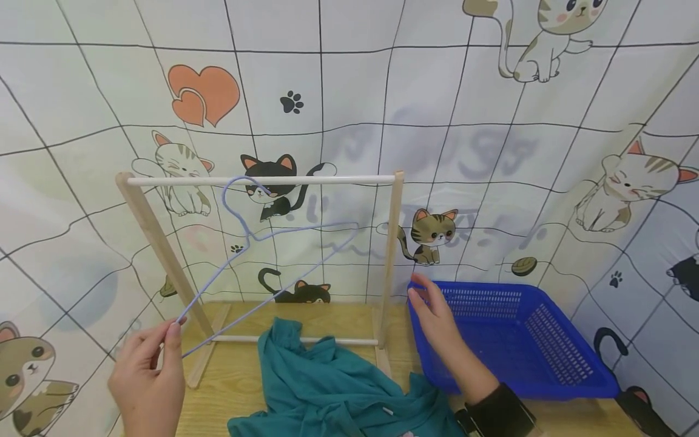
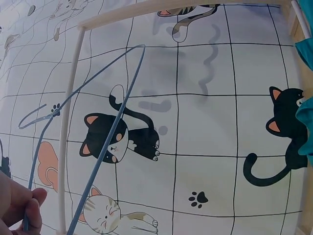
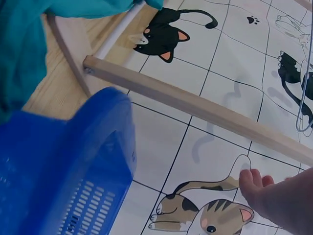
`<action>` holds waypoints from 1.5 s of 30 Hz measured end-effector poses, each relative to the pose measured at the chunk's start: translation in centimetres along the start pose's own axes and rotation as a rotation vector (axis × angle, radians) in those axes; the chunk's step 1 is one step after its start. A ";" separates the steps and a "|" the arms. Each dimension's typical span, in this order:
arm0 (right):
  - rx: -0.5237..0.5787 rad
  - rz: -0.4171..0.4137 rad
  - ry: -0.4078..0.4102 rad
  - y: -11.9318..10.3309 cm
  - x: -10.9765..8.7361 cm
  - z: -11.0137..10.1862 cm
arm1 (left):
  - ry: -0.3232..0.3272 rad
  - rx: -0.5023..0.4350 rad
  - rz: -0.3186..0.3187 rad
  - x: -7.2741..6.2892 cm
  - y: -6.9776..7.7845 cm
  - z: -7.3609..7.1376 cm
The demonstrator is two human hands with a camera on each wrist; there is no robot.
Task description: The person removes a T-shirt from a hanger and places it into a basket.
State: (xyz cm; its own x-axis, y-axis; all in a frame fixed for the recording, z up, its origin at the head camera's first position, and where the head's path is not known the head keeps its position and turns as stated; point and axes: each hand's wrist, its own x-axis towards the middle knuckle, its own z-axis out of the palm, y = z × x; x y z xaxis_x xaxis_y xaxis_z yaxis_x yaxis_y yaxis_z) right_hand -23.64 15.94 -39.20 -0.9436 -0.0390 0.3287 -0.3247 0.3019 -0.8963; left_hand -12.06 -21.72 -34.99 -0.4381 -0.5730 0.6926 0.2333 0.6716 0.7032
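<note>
My left hand (image 1: 150,370) pinches a light blue wire hanger (image 1: 295,230) by one lower corner. The hanger is raised in front of the wooden rack, and its hook (image 1: 226,197) overlaps the white top rod (image 1: 327,180) in the head view. In the left wrist view the fingertips (image 2: 34,205) close on the hanger's wire. My right hand (image 1: 437,315) holds nothing and hovers by the left rim of the blue basket, its fingers loosely extended. A teal cloth garment (image 1: 338,388) lies crumpled on the table between my hands, in front of the rack.
The rack's right post (image 1: 392,255) stands near my right hand. A blue plastic basket (image 1: 579,352) with slotted walls sits at the right on the wood-grain table (image 1: 215,403). Behind hangs a white sheet (image 1: 349,79) with cat drawings and grid lines.
</note>
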 end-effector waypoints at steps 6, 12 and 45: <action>0.220 0.030 0.009 -0.7 2.7 1.4 | -0.022 0.019 -0.014 -0.4 0.0 0.3; 0.288 0.012 -0.003 -1.5 5.1 2.5 | -0.038 0.042 -0.041 -0.7 -0.1 0.4; 0.162 -0.041 0.018 -1.5 6.4 3.5 | -0.102 -0.025 0.135 2.0 1.9 4.4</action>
State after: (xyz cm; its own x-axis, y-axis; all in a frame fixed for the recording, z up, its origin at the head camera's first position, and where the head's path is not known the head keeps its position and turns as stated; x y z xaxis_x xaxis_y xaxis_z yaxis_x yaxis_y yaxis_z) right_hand -29.46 11.87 -36.81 -0.9286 -0.0302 0.3700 -0.3703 0.1427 -0.9179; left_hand -16.32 -19.47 -33.00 -0.4864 -0.4268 0.7624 0.3169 0.7270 0.6092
